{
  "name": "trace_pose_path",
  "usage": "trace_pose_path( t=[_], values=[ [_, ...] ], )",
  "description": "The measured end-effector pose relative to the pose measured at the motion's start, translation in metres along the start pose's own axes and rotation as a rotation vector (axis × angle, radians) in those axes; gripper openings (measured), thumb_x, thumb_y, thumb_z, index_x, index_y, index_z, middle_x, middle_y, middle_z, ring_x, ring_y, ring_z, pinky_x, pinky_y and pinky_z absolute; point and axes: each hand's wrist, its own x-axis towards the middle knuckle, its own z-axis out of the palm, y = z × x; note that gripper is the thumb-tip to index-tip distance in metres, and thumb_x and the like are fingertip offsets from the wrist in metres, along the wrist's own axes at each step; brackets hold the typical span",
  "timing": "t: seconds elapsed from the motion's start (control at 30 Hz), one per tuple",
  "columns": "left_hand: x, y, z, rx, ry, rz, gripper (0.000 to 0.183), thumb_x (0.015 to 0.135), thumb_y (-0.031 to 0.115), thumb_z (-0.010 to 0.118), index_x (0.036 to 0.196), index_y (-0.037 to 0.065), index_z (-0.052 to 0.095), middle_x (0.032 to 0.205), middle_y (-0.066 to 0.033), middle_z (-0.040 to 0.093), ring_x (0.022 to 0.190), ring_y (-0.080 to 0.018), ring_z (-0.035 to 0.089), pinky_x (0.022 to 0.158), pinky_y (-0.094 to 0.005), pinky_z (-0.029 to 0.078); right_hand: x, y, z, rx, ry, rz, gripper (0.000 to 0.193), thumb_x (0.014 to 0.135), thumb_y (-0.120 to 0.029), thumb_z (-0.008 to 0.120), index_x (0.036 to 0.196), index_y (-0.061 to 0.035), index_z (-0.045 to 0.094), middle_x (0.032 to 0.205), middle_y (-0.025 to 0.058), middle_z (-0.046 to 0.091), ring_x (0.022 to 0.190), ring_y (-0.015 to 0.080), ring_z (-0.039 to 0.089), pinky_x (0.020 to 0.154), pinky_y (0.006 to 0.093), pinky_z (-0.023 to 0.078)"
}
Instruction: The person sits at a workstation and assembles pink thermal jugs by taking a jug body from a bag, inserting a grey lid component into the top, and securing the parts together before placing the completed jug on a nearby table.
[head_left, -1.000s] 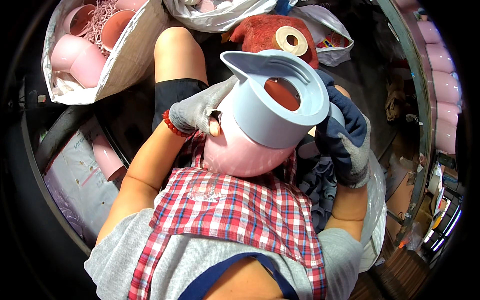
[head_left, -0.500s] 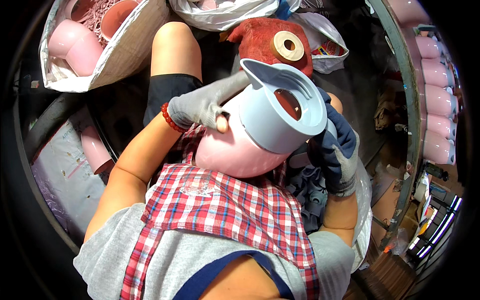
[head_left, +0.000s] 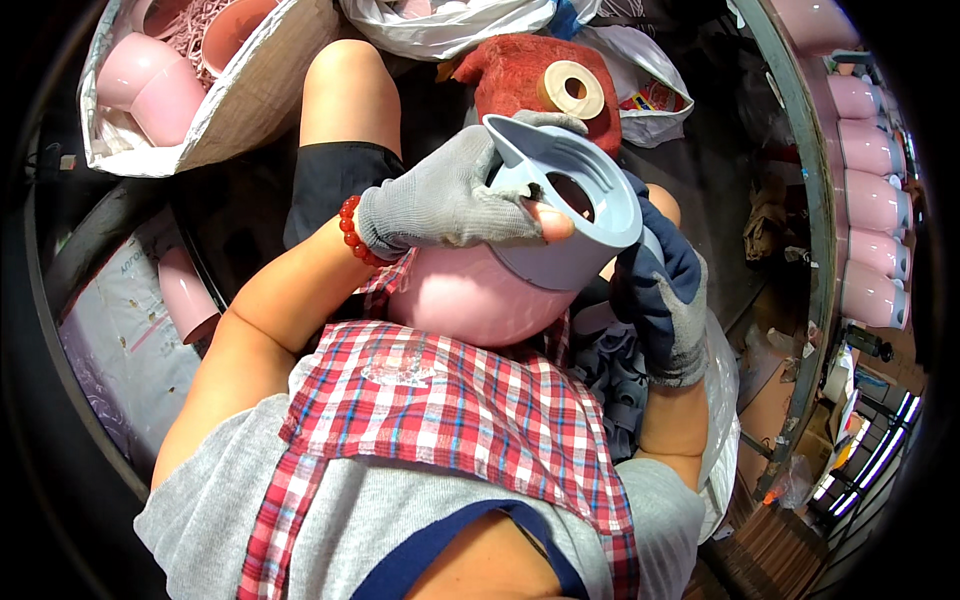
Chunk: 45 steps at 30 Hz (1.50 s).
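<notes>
A pink thermos jug body (head_left: pixel 470 295) lies tilted in my lap, with a light blue-grey spout collar (head_left: pixel 590 235) on its upper end. Through the collar's opening a dark reddish inside shows. My left hand (head_left: pixel 455 200), in a grey glove with a bare thumb tip, is closed around the collar by the spout, thumb across its near side. Its fingers are mostly hidden behind the collar. On the collar's right side, my right hand (head_left: pixel 665 295), in a navy and grey glove, is closed at what looks like the handle, largely hidden by the glove.
Ahead, a red cloth (head_left: pixel 500 75) bears a cream ring (head_left: pixel 574 90). A white sack (head_left: pixel 250 90) of pink shells stands far left; another pink shell (head_left: pixel 188 295) lies below it. Grey-blue plastic parts (head_left: pixel 622 385) sit by my right forearm. Several pink jugs (head_left: pixel 870 195) line the right side.
My left hand has shifted from the pink body up and right onto the collar, its thumb now over the collar. The jug has moved slightly; my right hand stays at the collar's right side.
</notes>
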Motion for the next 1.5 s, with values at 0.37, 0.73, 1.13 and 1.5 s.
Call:
trace_pose_path(
  t=[0.37, 0.73, 1.13, 1.5],
  values=[
    [-0.001, 0.007, 0.001, 0.009, -0.017, 0.004, 0.074, 0.071, 0.030, 0.081, 0.128, -0.002, 0.046, 0.106, -0.0053, 0.062, 0.098, -0.0095, 0.055, 0.089, -0.0272, 0.044, 0.000, -0.012, 0.001, -0.023, -0.003, 0.028, 0.052, 0.090, -0.036, 0.059, 0.128, -0.0008, 0.052, 0.070, -0.0087, 0.051, 0.052, -0.0008, 0.038, 0.046, 0.0168, 0.024],
    [0.002, 0.005, -0.005, -0.147, 0.007, -0.006, 0.083, 0.076, 0.033, 0.077, 0.137, -0.002, 0.034, 0.120, -0.0110, 0.055, 0.115, -0.0150, 0.049, 0.100, -0.0302, 0.036, 0.009, -0.017, 0.006, -0.010, 0.016, -0.032, 0.056, 0.090, -0.040, 0.059, 0.127, 0.0013, 0.052, 0.069, -0.0074, 0.053, 0.050, -0.0011, 0.036, 0.046, 0.0172, 0.023],
    [-0.001, 0.000, -0.007, -0.123, -0.044, 0.034, 0.085, 0.077, 0.028, 0.078, 0.141, 0.000, 0.029, 0.126, -0.0095, 0.051, 0.119, -0.0154, 0.046, 0.102, -0.0303, 0.035, 0.008, -0.021, 0.008, -0.047, 0.040, -0.065, 0.064, 0.085, -0.038, 0.066, 0.131, 0.0025, 0.048, 0.076, -0.0046, 0.055, 0.053, 0.0004, 0.040, 0.047, 0.0175, 0.028],
    [-0.003, -0.005, -0.008, -0.049, -0.044, 0.029, 0.084, 0.076, 0.030, 0.076, 0.139, -0.003, 0.030, 0.125, -0.0096, 0.052, 0.118, -0.0151, 0.046, 0.103, -0.0314, 0.033, 0.011, -0.003, 0.006, -0.018, 0.041, -0.036, 0.063, 0.083, -0.035, 0.069, 0.129, 0.0032, 0.049, 0.079, -0.0032, 0.057, 0.055, 0.0011, 0.043, 0.048, 0.0173, 0.031]
  ],
)
